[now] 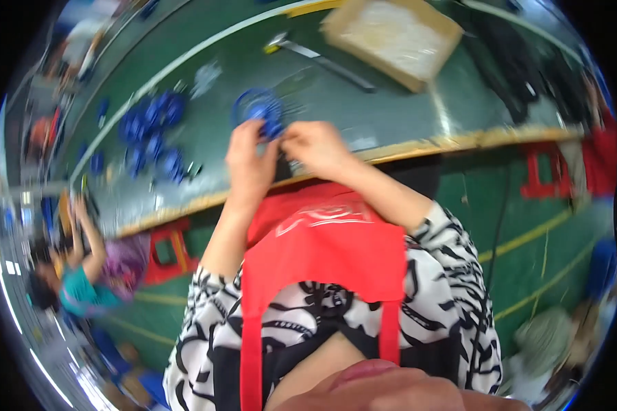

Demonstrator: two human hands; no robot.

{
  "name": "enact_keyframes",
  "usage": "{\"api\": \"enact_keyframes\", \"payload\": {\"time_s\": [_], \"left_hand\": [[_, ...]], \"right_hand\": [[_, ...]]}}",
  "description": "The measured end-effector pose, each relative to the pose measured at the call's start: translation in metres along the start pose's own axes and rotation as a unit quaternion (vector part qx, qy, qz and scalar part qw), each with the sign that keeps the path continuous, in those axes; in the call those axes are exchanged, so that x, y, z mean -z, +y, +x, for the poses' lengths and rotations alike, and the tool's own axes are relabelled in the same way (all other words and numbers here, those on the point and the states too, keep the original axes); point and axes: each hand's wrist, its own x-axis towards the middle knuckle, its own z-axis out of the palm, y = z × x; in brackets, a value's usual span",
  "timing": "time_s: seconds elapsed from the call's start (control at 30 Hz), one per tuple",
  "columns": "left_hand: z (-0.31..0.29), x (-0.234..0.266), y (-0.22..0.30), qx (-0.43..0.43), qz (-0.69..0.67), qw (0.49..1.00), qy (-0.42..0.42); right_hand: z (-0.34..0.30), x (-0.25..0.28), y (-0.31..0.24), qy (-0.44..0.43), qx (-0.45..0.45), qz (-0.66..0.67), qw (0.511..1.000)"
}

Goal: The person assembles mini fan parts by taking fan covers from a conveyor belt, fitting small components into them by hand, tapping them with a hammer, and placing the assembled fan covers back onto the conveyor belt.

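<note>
A blue round part with a ring-shaped rim [259,106], like a small fan, is at the near side of the green table. My left hand [247,156] has its fingers closed on the lower edge of that part. Close by on the right, my right hand [317,145] has thumb and fingers pinched together at the part's lower right edge. What the right fingertips hold, if anything, is too small to make out. A dark piece [282,166] shows below, between the two hands.
A hammer [325,63] lies beyond my hands, beside an open cardboard box [391,41] with clear plastic. Several blue parts [151,123] are heaped at the left. Black items [521,68] lie far right. A person in teal [92,288] works at the table's left end.
</note>
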Motion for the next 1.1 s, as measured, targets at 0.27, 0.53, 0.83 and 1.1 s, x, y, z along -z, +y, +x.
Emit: {"api": "enact_keyframes", "payload": {"time_s": [0.27,0.53,0.83,1.1], "left_hand": [[-0.022,0.01,0.003,0.015,-0.019,0.998,0.06],[-0.018,0.027,-0.001,0.225,-0.136,0.964,0.039],[-0.025,0.019,-0.003,0.126,-0.1,0.983,0.082],[-0.025,0.024,0.002,-0.031,0.048,0.995,0.085]], "right_hand": [[-0.014,-0.001,-0.024,-0.068,-0.046,0.101,0.991],[0.002,-0.01,-0.035,-0.115,-0.049,0.084,0.989],[0.001,-0.007,-0.033,-0.125,-0.039,0.079,0.988],[-0.007,-0.001,-0.036,-0.097,-0.047,0.074,0.991]]}}
